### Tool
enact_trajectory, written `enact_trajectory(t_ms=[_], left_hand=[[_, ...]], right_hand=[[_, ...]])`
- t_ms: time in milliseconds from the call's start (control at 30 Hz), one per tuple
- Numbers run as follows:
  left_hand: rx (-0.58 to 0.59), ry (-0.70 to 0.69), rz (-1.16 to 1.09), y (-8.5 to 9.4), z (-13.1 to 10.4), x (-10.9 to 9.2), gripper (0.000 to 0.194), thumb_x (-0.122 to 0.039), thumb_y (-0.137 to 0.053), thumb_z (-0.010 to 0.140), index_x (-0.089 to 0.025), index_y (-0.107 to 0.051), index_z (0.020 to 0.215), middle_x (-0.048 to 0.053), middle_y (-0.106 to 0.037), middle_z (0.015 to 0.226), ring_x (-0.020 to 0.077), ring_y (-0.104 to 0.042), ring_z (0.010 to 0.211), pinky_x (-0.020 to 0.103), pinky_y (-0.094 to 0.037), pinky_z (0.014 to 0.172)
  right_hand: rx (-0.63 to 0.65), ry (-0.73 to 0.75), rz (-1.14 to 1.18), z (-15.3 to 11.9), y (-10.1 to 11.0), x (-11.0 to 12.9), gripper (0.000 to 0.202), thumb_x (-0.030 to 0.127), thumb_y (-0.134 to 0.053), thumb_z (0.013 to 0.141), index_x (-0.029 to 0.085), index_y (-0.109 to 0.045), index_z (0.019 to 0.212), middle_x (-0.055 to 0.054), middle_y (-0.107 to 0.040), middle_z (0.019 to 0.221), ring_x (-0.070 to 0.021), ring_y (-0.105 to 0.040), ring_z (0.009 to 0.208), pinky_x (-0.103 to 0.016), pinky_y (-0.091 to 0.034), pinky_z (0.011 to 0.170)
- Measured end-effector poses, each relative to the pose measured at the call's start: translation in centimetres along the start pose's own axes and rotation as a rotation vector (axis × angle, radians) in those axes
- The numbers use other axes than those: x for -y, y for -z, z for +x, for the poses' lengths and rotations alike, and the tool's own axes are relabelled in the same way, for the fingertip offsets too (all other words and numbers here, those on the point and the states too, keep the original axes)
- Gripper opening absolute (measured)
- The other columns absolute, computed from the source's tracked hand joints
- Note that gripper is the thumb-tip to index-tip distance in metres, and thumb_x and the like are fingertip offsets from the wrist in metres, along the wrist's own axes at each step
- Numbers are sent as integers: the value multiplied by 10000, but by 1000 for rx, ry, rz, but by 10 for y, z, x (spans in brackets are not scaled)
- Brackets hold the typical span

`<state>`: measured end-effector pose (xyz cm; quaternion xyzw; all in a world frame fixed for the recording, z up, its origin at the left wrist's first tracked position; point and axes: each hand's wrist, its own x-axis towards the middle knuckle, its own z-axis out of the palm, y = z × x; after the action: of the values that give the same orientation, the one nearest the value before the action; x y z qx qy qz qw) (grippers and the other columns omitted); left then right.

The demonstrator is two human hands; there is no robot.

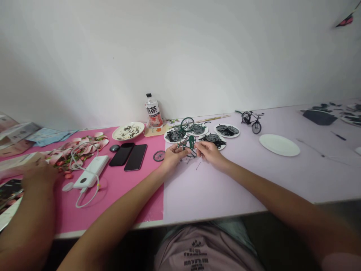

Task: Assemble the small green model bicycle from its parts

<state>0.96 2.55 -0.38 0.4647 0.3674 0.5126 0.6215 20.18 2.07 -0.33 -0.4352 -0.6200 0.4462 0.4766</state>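
Note:
A small, part-built green model bicycle (191,142) is held up over the pale table by both hands. My left hand (174,156) is closed on its left side, thumb and fingers pinching the frame. From the right, the fingertips of my right hand (210,152) are pinched at the bicycle's green part; what lies exactly between them is too small to see. A spoked wheel (187,124) rises behind the hands, apparently on the bicycle. To the left of my left hand lies a loose dark wheel (159,156). A thin small piece (198,166) rests just below the hands.
Behind the hands stand white plates of dark bicycle parts (227,130). A finished-looking model bicycle (252,120) and a white plate (279,145) are rightward. Leftward are a bottle (153,111), two phones (135,157), a power bank (91,172) and another person's arm (36,203).

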Motion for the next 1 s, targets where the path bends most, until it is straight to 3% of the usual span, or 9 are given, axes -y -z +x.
enact_trajectory(t_ms=[100,200,300,400,500,700,1000], left_hand=[[-20,2,-5,-1,0,-3,486,-285,-987,536,-168,-722,927,43,-766,891,156,-688,768,284,-502,743],[-40,8,-8,1,3,-9,494,-300,-993,514,-166,-700,890,45,-762,884,173,-695,802,317,-518,803],[-88,-42,-26,6,8,-15,480,-290,-989,518,-167,-683,867,33,-749,874,168,-687,845,332,-513,875],[-118,-63,-44,11,11,-18,482,-266,-989,509,-164,-674,858,24,-737,860,164,-675,855,341,-507,898],[-109,-51,-45,13,12,-15,477,-266,-985,523,-165,-668,865,21,-730,849,167,-673,859,361,-503,919],[-71,-28,-37,12,14,-6,478,-284,-992,516,-161,-677,854,34,-741,867,170,-679,835,353,-515,886],[-55,-35,-50,11,12,-4,486,-291,-1000,515,-163,-697,872,42,-747,886,174,-688,841,341,-531,862]], right_hand=[[-19,43,-72,-1,1,1,446,628,-579,927,202,-621,802,-5,-598,679,-145,-506,593,-276,-385,547],[6,148,-314,-2,4,1,317,458,-574,977,195,-656,821,-25,-653,766,-173,-568,708,-304,-445,680],[143,304,-557,-4,7,-1,132,305,-649,956,203,-729,938,-57,-696,940,-224,-609,932,-357,-471,871],[294,417,-638,-5,6,-6,156,259,-705,943,215,-762,1081,-87,-683,1064,-258,-574,1103,-404,-454,998],[347,474,-673,-6,2,-9,222,257,-717,948,232,-769,1162,-91,-668,1057,-263,-553,1095,-415,-460,995],[345,566,-685,-5,-3,-11,119,259,-699,965,209,-806,948,-85,-687,972,-249,-562,1010,-399,-472,917],[354,520,-688,-9,0,-5,135,234,-658,986,201,-788,978,-80,-704,959,-236,-586,995,-373,-477,898]])
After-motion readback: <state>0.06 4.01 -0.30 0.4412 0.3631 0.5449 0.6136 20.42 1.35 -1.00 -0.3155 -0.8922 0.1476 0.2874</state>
